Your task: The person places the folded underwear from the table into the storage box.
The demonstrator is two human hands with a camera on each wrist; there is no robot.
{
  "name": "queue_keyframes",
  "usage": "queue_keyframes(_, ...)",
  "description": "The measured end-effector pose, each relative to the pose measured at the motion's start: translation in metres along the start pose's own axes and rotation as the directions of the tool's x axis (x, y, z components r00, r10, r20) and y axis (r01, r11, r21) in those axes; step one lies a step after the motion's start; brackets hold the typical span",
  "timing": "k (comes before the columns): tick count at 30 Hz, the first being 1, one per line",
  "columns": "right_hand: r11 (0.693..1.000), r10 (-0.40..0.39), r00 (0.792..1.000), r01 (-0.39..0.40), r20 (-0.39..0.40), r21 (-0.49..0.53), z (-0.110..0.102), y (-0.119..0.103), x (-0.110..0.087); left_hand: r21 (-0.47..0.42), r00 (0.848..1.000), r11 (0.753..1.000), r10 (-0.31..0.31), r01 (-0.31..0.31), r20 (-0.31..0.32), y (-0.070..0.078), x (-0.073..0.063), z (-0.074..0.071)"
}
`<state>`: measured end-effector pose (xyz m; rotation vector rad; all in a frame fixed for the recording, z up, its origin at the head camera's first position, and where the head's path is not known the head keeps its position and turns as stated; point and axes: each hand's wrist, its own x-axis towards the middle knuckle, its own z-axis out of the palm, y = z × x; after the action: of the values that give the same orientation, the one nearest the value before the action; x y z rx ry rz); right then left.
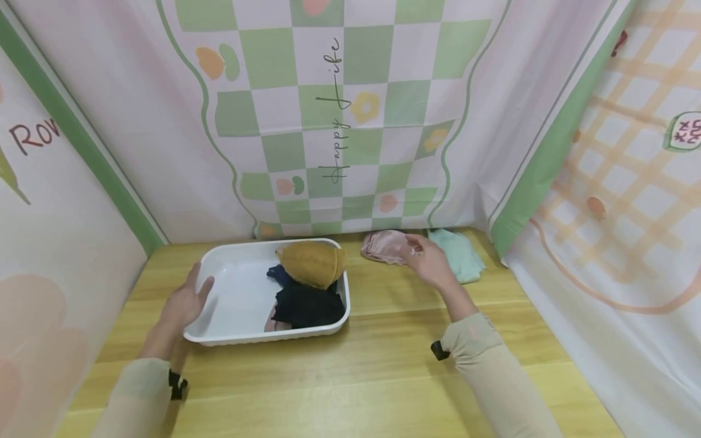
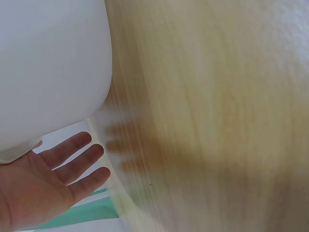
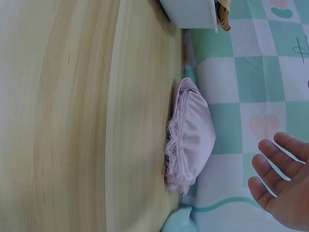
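Note:
My left hand [image 1: 185,304] is at the left rim of a white plastic tray [image 1: 232,337]. In the left wrist view, three fingers [image 2: 79,162] extend straight beside the tray wall; the index finger is partly hidden behind the rim. My right hand [image 1: 427,261] hovers by a pink satin bra cup with lace trim [image 3: 193,137], fingers spread and nothing held. To its right lies a mint-green cloth [image 1: 460,255]. Inside the tray's right half are a mustard-yellow bra-like garment [image 1: 312,263], black fabric [image 1: 309,307], a bit of navy fabric [image 1: 280,275] and a pinkish piece [image 1: 275,324].
The wooden table [image 1: 383,383] carries everything. A checkered green and white curtain [image 1: 339,121] hangs along its back edge, with printed cloth walls [image 1: 613,213] on both sides. Black wrist bands [image 1: 440,350] sit at both cuffs.

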<state>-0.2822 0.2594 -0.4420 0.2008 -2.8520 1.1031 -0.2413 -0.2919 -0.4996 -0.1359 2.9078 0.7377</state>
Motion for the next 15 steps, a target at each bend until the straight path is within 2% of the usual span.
queue_keyframes(15,1.0,0.013,1.0,-0.013,-0.004,-0.017,-0.014,0.011,0.0,-0.005,1.0,1.0,-0.009,0.009,0.01,0.0,0.002,0.001)
